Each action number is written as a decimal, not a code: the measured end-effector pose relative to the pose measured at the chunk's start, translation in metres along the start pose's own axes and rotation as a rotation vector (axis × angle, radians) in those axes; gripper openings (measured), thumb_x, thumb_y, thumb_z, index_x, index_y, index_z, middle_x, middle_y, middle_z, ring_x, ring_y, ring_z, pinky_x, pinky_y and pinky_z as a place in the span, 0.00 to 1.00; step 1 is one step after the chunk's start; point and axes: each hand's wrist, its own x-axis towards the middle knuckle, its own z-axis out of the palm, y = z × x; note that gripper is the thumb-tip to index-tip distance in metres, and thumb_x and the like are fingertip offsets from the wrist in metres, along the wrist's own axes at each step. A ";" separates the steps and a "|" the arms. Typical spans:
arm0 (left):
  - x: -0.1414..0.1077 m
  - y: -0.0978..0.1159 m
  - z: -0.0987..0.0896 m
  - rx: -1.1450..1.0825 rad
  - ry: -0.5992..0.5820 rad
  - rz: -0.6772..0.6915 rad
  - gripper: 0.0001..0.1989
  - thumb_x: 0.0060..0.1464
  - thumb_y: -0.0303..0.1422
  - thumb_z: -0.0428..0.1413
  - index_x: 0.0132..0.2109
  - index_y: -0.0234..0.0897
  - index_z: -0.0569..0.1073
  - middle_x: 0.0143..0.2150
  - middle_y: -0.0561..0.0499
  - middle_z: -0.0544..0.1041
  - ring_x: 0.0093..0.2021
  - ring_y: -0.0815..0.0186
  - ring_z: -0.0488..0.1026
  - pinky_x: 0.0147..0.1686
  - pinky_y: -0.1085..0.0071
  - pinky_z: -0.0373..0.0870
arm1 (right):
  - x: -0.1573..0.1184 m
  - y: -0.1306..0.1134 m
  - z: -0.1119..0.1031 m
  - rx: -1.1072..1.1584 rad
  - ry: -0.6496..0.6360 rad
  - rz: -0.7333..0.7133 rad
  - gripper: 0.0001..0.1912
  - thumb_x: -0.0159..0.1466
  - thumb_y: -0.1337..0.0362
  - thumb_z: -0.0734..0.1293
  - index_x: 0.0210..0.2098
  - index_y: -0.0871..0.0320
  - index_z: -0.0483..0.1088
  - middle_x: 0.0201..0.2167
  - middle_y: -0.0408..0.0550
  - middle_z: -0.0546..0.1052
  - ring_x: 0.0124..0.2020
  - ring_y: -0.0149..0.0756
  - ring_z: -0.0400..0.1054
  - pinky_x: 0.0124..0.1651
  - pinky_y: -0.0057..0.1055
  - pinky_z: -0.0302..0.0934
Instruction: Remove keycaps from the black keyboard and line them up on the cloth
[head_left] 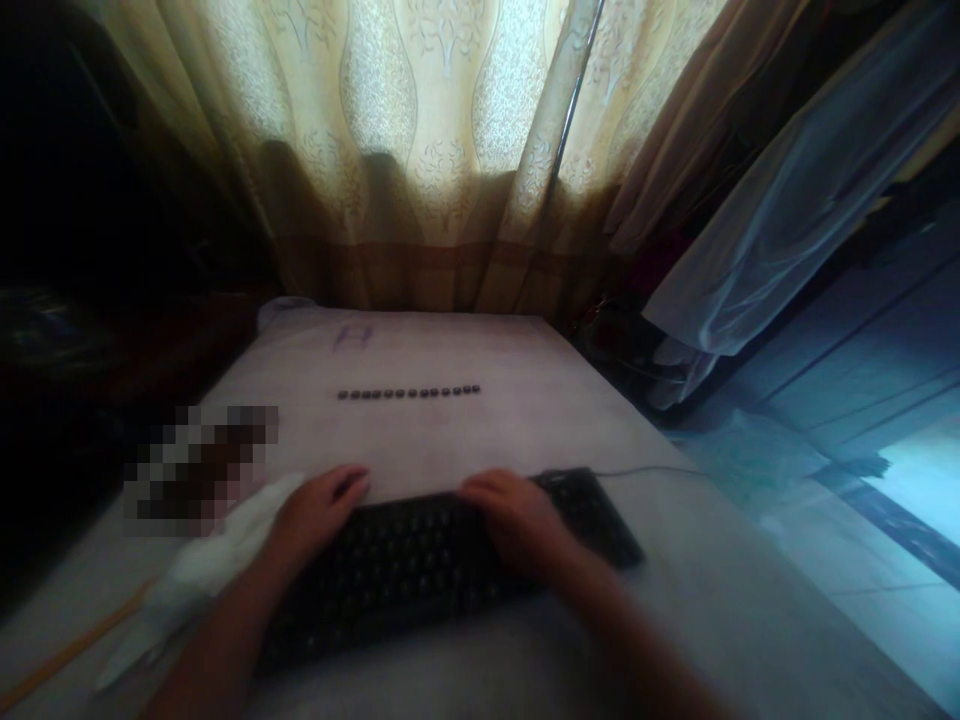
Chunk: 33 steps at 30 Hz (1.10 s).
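Note:
A black keyboard lies slightly tilted on the pale table. My left hand is at its upper left edge, with thumb and fingers curled toward each other; whether anything is between them is too blurred to tell. Over the right part of the keys rests my right hand, its fingers bent across the top edge and partly hidden. Beyond the keyboard, several small dark keycap-like pieces form a straight row.
White crumpled cloth or plastic and a wooden stick lie at the left, near a pixelated patch. A cable runs right from the keyboard. Patterned curtains hang behind the table, and pale fabric hangs at the right.

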 end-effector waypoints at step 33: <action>-0.009 0.006 0.001 0.022 0.025 0.029 0.20 0.55 0.42 0.46 0.48 0.38 0.74 0.45 0.49 0.78 0.45 0.60 0.74 0.45 0.67 0.67 | -0.033 -0.011 0.013 -0.256 -0.008 -0.061 0.11 0.61 0.73 0.62 0.38 0.54 0.72 0.32 0.47 0.73 0.32 0.36 0.65 0.31 0.30 0.58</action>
